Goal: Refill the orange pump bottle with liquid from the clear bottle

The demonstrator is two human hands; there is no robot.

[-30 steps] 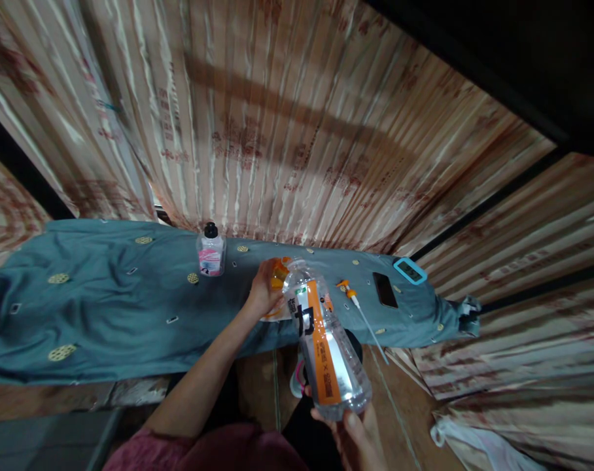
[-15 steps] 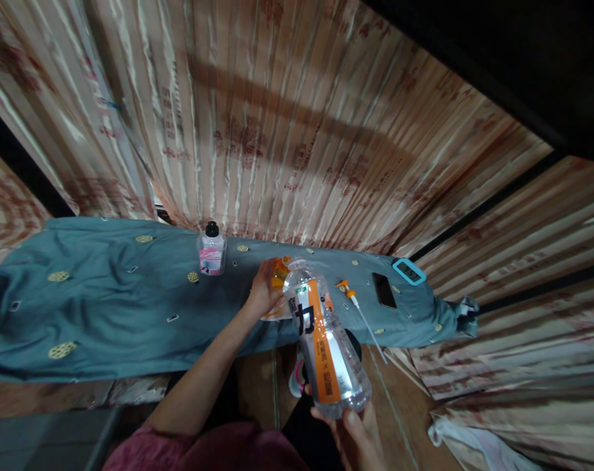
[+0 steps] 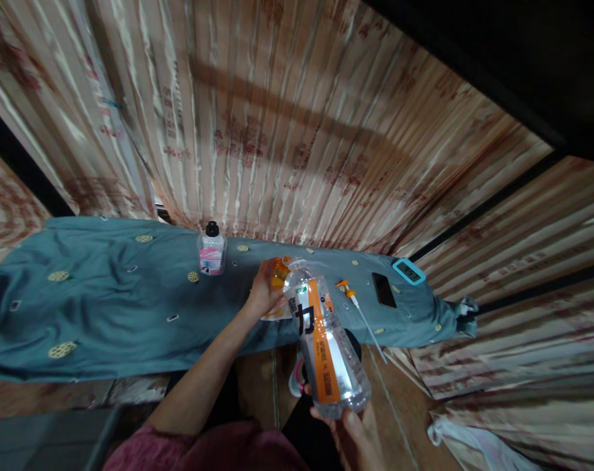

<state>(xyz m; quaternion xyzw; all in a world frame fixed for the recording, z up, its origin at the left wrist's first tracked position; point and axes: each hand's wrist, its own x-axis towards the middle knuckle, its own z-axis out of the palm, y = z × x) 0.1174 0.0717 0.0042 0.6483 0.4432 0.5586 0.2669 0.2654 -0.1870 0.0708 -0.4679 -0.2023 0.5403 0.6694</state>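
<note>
My right hand (image 3: 350, 432) grips the base of a clear plastic drink bottle (image 3: 326, 347) with an orange and silver label. The bottle is tilted, its base toward me and its neck pointing away at the orange bottle. My left hand (image 3: 262, 291) is wrapped round the upper part of an orange bottle (image 3: 280, 273) standing on the cloth. The drink bottle and my hand hide much of it; whether the two mouths touch I cannot tell. To the right lies an orange pump head with a white tube (image 3: 350, 296), the tube reaching past the cloth's edge.
A clear bottle with a black cap and pink label (image 3: 211, 252) stands left on the teal patterned cloth (image 3: 115, 294). At the right are a dark phone (image 3: 384, 290) and a blue-framed digital clock (image 3: 409, 271). A pleated curtain (image 3: 277, 131) hangs close behind.
</note>
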